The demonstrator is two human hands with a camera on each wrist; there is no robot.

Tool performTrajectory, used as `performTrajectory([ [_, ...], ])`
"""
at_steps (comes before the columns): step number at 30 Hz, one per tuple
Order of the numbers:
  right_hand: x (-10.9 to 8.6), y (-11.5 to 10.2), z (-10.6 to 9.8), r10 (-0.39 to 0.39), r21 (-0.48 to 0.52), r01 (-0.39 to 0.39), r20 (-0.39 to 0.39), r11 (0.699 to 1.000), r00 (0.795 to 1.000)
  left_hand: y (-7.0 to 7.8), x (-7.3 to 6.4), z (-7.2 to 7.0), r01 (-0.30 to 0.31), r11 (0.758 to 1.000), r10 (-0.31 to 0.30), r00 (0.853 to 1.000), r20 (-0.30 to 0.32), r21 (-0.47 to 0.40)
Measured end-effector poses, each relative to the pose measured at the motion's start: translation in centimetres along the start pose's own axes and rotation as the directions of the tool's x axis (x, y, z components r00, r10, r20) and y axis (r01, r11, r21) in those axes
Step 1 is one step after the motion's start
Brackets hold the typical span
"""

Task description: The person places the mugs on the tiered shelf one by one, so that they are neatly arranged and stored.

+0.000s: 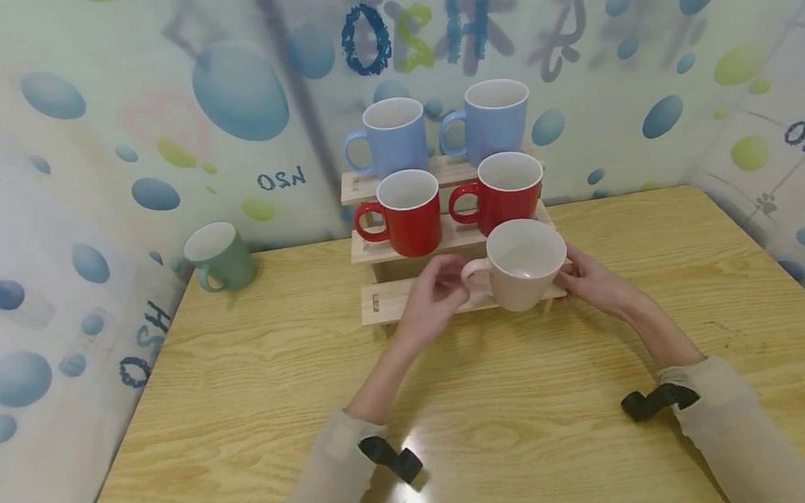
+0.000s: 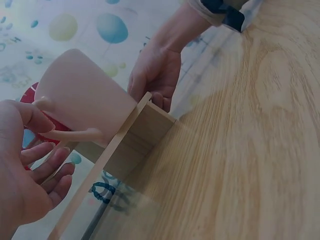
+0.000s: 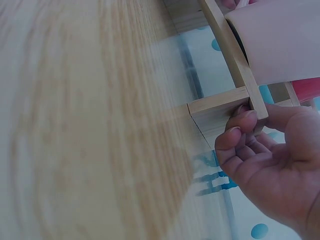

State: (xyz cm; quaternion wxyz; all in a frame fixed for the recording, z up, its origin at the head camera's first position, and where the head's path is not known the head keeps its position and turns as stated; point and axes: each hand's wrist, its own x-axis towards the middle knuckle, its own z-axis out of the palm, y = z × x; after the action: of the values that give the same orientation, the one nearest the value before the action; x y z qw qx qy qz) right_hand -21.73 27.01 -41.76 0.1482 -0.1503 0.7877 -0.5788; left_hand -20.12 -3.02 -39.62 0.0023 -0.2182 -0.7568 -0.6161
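Observation:
A pale pink mug [image 1: 522, 269] stands on the lowest shelf of a wooden three-step rack [image 1: 392, 296], its handle toward my left hand [image 1: 435, 300]. That hand pinches the mug's handle [image 2: 77, 135], thumb against it and the other fingers loosely bent. On the far side, my right hand [image 3: 280, 155] grips the end of the same shelf, with the thumb above and fingers curled below. Two red mugs [image 1: 414, 218] are on the middle shelf, and two light blue mugs [image 1: 396, 140] on the top one.
A green mug [image 1: 227, 259] is at the wooden table's [image 1: 505, 434] back left corner. Behind the rack hangs a patterned cloth [image 1: 232, 27], which also covers both sides. Dark straps [image 1: 660, 402] are around both sleeved wrists.

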Motion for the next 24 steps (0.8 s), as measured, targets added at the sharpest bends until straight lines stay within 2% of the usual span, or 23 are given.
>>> performTrajectory([
  [7, 0.0, 0.0, 0.0, -0.001, 0.004, 0.001, -0.001, 1.000, 1.000, -0.3, -0.6, -1.3, -0.020, 1.000, 0.021, 1.000, 0.011, -0.022],
  [14, 0.0, 0.1, 0.1, 0.001, -0.002, -0.001, -0.003, 1.000, 1.000, -0.6, -1.5, -3.2, -0.013, 1.000, 0.014, 1.000, -0.015, 0.019],
  [17, 0.1, 0.1, 0.1, -0.001, -0.001, 0.001, -0.003, 1.000, 1.000, -0.7, -2.0, -4.2, -0.014, 1.000, 0.015, 0.999, -0.040, 0.014],
  [24, 0.1, 0.2, 0.1, -0.003, 0.009, 0.003, -0.001, 1.000, 1.000, -1.2, -3.4, -6.9, -0.086, 0.996, 0.082, 0.989, -0.126, -0.022],
])
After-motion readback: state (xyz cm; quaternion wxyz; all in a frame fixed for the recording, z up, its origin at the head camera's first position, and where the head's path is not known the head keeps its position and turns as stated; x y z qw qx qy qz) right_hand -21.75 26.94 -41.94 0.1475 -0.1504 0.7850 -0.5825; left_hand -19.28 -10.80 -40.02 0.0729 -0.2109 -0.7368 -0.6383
